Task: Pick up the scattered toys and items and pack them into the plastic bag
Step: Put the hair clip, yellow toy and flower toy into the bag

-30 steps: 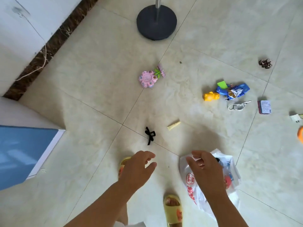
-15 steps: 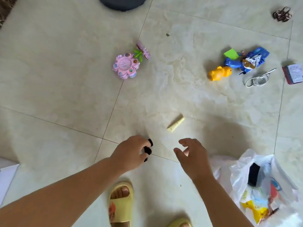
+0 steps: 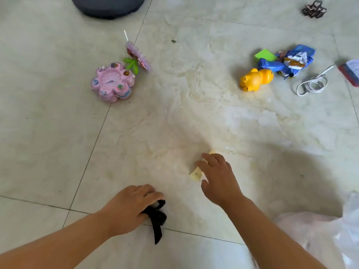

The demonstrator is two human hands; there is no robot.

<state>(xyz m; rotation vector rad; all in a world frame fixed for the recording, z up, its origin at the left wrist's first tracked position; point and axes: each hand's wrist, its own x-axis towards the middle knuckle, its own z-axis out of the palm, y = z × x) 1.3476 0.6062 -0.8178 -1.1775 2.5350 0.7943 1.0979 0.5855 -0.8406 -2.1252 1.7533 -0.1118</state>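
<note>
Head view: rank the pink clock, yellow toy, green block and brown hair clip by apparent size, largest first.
1. pink clock
2. yellow toy
3. and 4. brown hair clip and green block: near alike, and the clip lies farther away, so unranked.

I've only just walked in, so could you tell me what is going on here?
A person is bent over a tiled floor, gathering scattered toys. The left hand grips a black ribbon, and the right hand reaches onto a pale yellow stick. A pink flower clock, a yellow toy and a blue toy lie farther off. The plastic bag sits at the right.
</note>
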